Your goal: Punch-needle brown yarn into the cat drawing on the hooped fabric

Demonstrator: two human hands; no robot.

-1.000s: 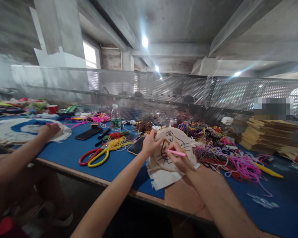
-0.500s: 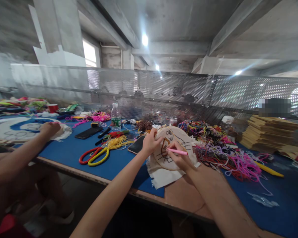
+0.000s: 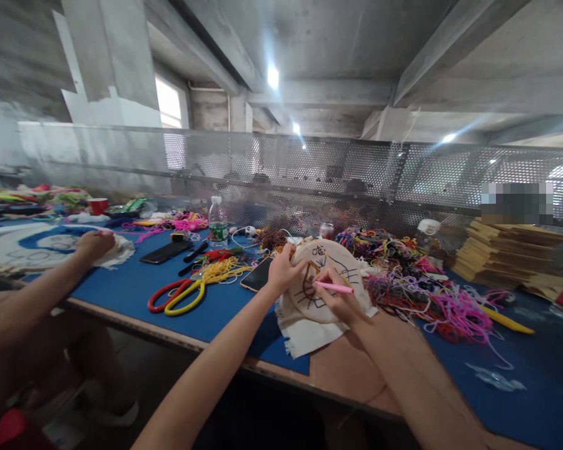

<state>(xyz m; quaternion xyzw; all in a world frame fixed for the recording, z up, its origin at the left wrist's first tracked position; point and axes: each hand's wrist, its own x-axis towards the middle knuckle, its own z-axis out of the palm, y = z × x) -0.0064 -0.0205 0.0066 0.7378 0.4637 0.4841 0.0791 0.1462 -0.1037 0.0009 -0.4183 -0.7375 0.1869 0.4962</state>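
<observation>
A round embroidery hoop (image 3: 326,306) with white fabric stretched in it leans tilted at the table's front edge. Dark lines of a drawn figure run over the cloth, with a patch of brown and orange stitching near the middle. My left hand (image 3: 284,272) grips the hoop's upper left rim. In my right hand (image 3: 335,294) is a slim pink punch needle (image 3: 334,287), its tip end at the stitched patch; the fingers hide the tip itself. Loose fabric with a frayed edge hangs below the hoop.
Left of the hoop lie red-and-yellow-handled scissors (image 3: 185,297), yellow yarn (image 3: 218,270) and phones (image 3: 165,252). Tangled yarn (image 3: 464,312) heaps up on the right, near stacked brown envelopes (image 3: 507,250). A bottle (image 3: 218,225) stands behind. Another person's hand (image 3: 94,245) works on a hoop at left.
Almost nothing differs. The whole view has shifted very slightly; both my hands keep their places on the hoop and the pink punch needle.
</observation>
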